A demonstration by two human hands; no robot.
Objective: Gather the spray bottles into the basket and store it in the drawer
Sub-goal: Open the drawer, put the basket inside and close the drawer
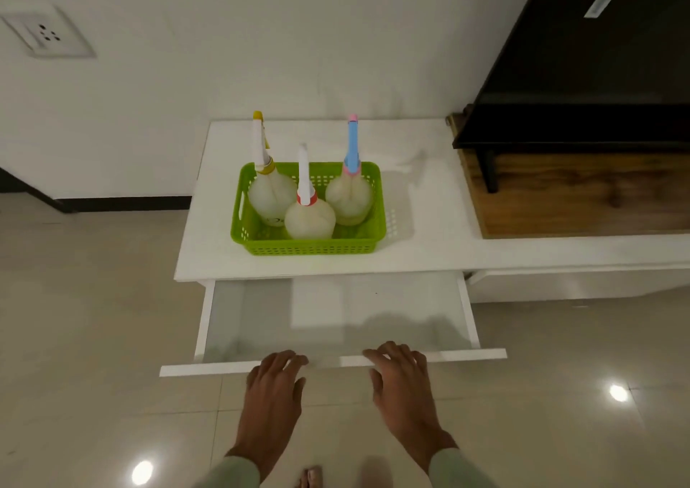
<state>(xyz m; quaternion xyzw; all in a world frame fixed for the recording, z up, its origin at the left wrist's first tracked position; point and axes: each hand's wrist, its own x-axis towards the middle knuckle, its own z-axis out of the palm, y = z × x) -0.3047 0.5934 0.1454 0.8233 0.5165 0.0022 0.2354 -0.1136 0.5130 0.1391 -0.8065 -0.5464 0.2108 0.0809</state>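
Green perforated basket (310, 243) on bench (429, 226) holds three upright translucent spray bottles (310, 218). Left hand (274, 383) and right hand (401, 375), fingers spread, rest on the open drawer (481, 354).

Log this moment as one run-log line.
bottles: three in basket | basket: on cabinet top | drawer: open, empty | both hands: on drawer front

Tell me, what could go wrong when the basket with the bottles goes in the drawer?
1. The three spray bottles stand tall and loose in the green basket; lifting it could tip them.
2. Their nozzles rise far above the rim, so they may catch when the open drawer shuts.
3. Both hands, left hand and right hand, rest on the drawer front; fingers could get pinched.
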